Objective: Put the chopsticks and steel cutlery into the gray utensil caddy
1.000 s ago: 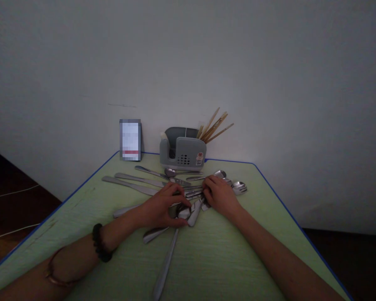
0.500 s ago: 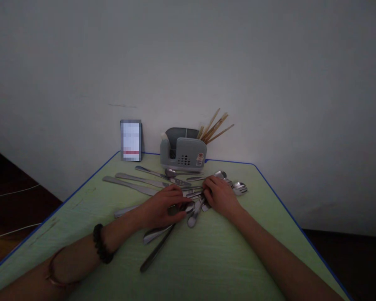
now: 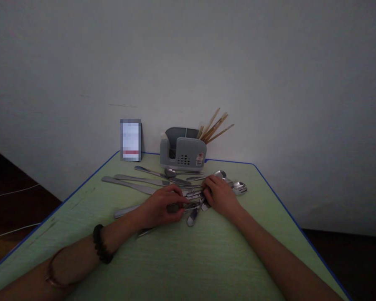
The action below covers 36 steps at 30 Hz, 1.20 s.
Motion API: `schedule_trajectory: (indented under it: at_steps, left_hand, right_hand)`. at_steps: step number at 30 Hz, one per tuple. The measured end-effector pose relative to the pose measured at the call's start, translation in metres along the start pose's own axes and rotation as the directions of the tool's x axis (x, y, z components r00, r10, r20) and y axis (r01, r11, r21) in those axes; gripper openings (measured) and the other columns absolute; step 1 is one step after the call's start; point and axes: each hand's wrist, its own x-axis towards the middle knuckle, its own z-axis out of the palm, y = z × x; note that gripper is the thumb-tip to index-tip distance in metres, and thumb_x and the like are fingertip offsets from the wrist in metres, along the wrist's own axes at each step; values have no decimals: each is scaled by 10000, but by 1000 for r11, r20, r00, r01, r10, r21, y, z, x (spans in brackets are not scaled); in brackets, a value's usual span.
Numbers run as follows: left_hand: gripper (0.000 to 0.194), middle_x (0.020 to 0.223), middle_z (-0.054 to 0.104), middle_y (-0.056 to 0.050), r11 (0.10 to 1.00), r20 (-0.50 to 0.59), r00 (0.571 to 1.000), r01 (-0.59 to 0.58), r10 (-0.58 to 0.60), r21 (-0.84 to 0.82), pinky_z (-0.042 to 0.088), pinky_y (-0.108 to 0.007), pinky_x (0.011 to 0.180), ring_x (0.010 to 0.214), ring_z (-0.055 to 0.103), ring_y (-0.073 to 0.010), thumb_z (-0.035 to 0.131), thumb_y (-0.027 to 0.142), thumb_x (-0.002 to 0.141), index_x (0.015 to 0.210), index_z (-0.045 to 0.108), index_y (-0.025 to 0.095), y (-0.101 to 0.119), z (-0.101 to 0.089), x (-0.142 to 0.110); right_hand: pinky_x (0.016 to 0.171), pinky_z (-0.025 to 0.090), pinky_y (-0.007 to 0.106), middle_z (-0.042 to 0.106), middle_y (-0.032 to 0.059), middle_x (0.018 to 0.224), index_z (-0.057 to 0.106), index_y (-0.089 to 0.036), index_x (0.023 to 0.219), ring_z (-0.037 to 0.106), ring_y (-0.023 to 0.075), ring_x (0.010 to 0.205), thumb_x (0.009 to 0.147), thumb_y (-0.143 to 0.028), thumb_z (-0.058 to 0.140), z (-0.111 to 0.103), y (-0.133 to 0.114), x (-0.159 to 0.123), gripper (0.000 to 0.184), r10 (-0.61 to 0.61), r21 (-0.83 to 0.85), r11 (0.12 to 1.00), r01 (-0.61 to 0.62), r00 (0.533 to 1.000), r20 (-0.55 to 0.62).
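My left hand [image 3: 164, 205] is closed, with thumb and fingers pinching a metal spoon [image 3: 191, 205]; most of its handle is hidden by the hand. Close by on the right, my right hand [image 3: 219, 195] curls over a bunch of metal cutlery. Handles [image 3: 193, 194] stick out at its fingertips, and a spork-like piece [image 3: 240, 188] and a spoon [image 3: 220, 174] show past its far side. Below its fingers lies a broad handle end [image 3: 192, 219]. Table knives [image 3: 128, 184] lie to the left, partly under my left hand.
A grey cutlery holder [image 3: 191, 151] with wooden chopsticks [image 3: 214, 127] stands at the back by the wall. Left of it a phone [image 3: 130, 140] leans upright. Another spoon [image 3: 170, 172] lies before the holder. The green table [image 3: 200, 267] has a blue edge.
The spoon in my left hand has turned: its handle swung from pointing toward me to the left, under the hand. My right hand has stayed in place.
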Motion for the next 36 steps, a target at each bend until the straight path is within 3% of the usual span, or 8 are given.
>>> schedule_trajectory:
  at_steps: [8,13,18,21,24,28,31,36]
  left_hand:
    - [191,829,670,-60,963,120,960,-261,251,71,491,-240,717,803,598,-150,592,213,778,950,668,178,14,0,-1]
    - [198,772,655,-45,947,171,944,-304,284,104,478,-288,723,807,581,-180,603,276,776,950,649,193,21,0,-2]
    - [193,911,646,-76,954,2,994,-102,106,282,458,-361,840,890,566,-198,535,214,819,984,623,170,15,1,-1]
    - [251,1079,611,-100,919,-74,997,63,-36,390,423,-421,931,1028,533,-231,507,229,843,1068,601,171,5,4,-2]
    - [390,1281,513,-114,884,-56,986,165,-157,438,324,-466,1042,1205,437,-255,490,317,868,1234,522,187,-4,7,-5]
    - [535,1470,319,-114,825,6,949,271,-316,496,166,-560,1088,1363,243,-290,415,494,888,1363,401,247,-8,11,-11]
    - [606,1514,224,-111,809,73,920,299,-385,506,98,-615,1070,1395,149,-305,339,582,884,1410,318,281,-6,11,-12]
    - [639,1512,223,-104,796,99,902,314,-420,518,71,-623,1067,1403,107,-307,281,615,882,1421,297,272,-2,9,-10]
  right_hand:
    - [798,387,295,600,67,944,596,-177,883,521,193,870,831,-154,483,2,1,0,127,9,-3,1000,-9,1000,-11]
    - [799,382,296,600,69,954,591,-180,886,519,194,882,826,-152,491,2,1,-1,120,-2,-6,1000,2,1000,-6]
    - [790,383,288,606,66,959,589,-179,901,525,186,858,828,-150,481,1,0,0,134,7,-9,1000,-7,1000,5]
    - [797,378,298,619,73,968,580,-171,987,524,201,883,824,-160,480,0,0,0,191,34,-30,999,-34,999,-17]
    - [796,370,303,629,81,961,576,-161,1030,523,212,901,830,-179,481,-1,-1,0,221,74,-66,995,-77,996,-44]
    - [747,358,290,637,68,881,602,-173,871,529,199,848,862,-223,467,-4,0,1,144,70,-122,990,-75,997,-44]
    - [717,342,292,640,63,797,604,-186,786,534,195,810,918,-310,405,-4,2,1,268,71,-163,983,-81,995,-67]
    - [700,326,290,653,54,770,599,-195,743,541,190,794,941,-352,370,-1,4,0,341,79,-170,980,-99,990,-120]
